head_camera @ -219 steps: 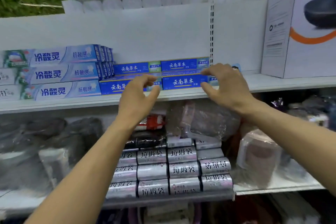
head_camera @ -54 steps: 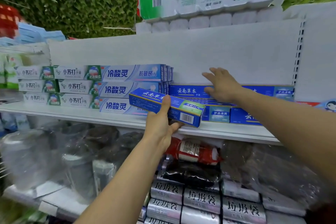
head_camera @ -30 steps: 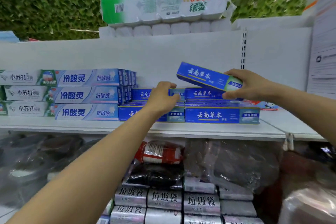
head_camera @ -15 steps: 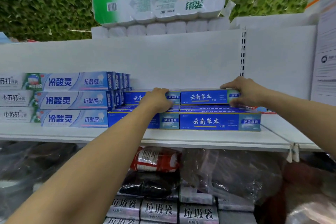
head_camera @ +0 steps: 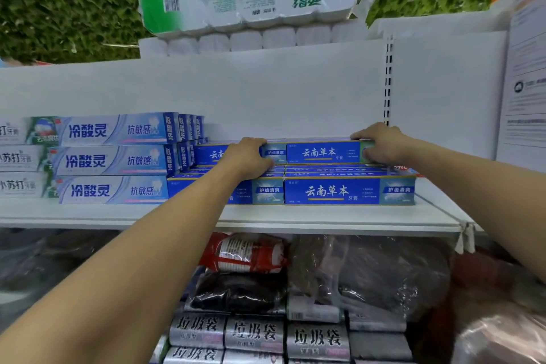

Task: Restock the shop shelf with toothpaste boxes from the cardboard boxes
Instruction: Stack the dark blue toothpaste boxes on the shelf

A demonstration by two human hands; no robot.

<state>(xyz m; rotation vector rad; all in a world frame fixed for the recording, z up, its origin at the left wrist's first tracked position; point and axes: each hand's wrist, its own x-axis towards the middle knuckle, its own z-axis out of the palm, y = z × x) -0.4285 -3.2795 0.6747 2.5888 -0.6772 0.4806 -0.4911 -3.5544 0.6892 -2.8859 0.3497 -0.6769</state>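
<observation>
The shop shelf [head_camera: 266, 216] carries a stack of blue toothpaste boxes [head_camera: 348, 190] beside pale-blue boxes [head_camera: 115, 159]. The upper-right box [head_camera: 322, 152] lies on top, set back. The right hand [head_camera: 381, 142] clasps its right end, thumb on the front face. The left hand [head_camera: 248, 158] curls over the upper-left box [head_camera: 211, 154]. Expect light, stiff, easily dented cartons; hold them at the ends.

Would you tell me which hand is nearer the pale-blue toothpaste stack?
Left. The left hand sits just right of the pale-blue stack; the right hand grips a dark-blue box farther right.
</observation>
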